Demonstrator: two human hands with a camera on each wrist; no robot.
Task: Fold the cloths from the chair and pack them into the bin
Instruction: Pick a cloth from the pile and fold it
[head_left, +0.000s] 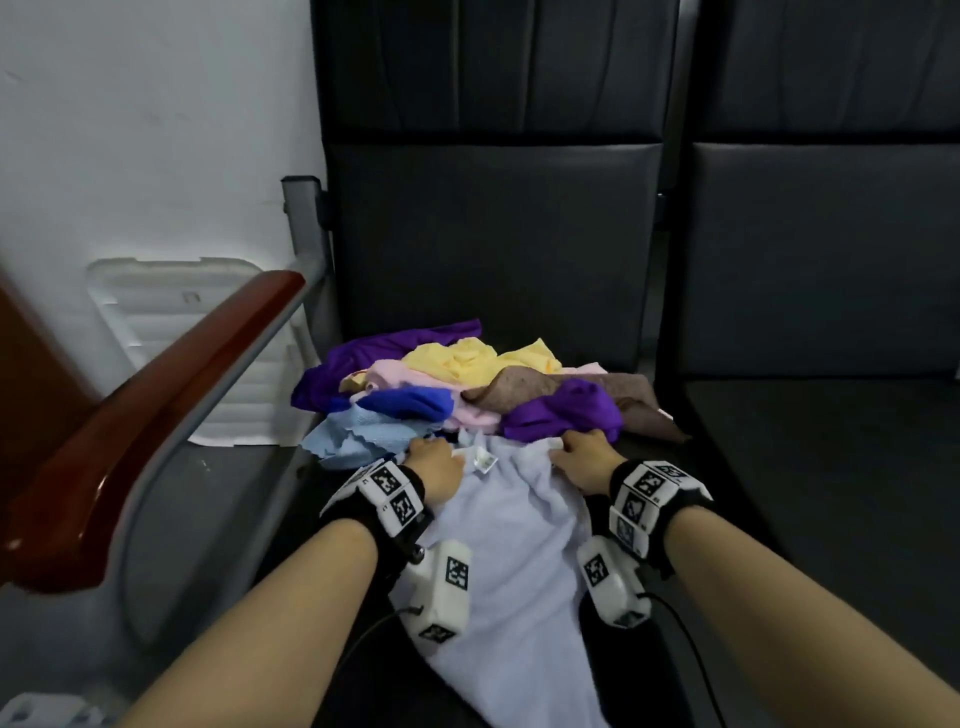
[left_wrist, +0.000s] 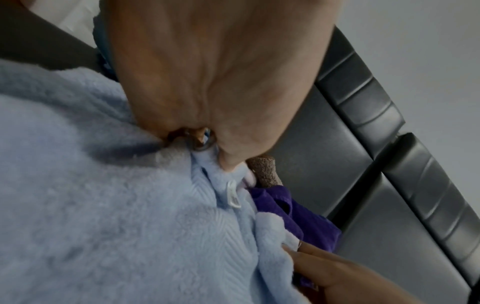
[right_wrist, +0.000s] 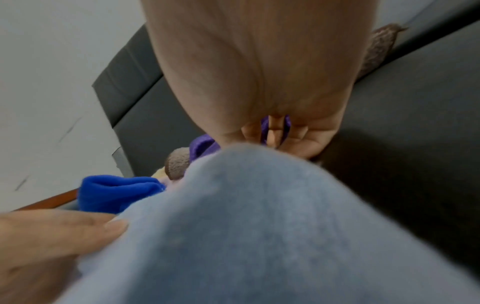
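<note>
1. A pale blue terry towel (head_left: 511, 540) lay spread down the front of the dark chair seat (head_left: 493, 249), its near end hanging over the front edge between the person's forearms.
2. The left hand (head_left: 434, 467) gripped the towel's far left corner; in the left wrist view its fingers were curled tightly, with towel fabric bunched in the fist beside a small white care label (left_wrist: 233, 194).
3. The right hand (head_left: 587, 460) held the far right corner; in the right wrist view its fingers were curled down behind the raised towel edge, with purple fabric showing between them, so I cannot tell exactly how much of the towel they enclosed.
4. Both hands sat at the towel's far edge, touching the heap of loose cloths behind it.
5. That heap lay in the middle of the seat: a purple cloth (head_left: 563, 410) just beyond the right hand, a brown cloth (head_left: 582, 392) to its right, a royal blue cloth (head_left: 408, 402) and a light blue cloth (head_left: 358, 434) near the left hand, pink cloth (head_left: 395, 376) and yellow cloth (head_left: 467, 358) farther back, and another purple cloth (head_left: 363, 358) at the back left.
6. A reddish wooden armrest (head_left: 145, 431) ran along the left of the seat, with a white moulded foam panel (head_left: 171, 322) leaning against the wall behind it.
7. A second dark seat (head_left: 821, 260) stood to the right.
8. Each wrist wore a black strap carrying white marker blocks.
9. The bin was not in any view.
</note>
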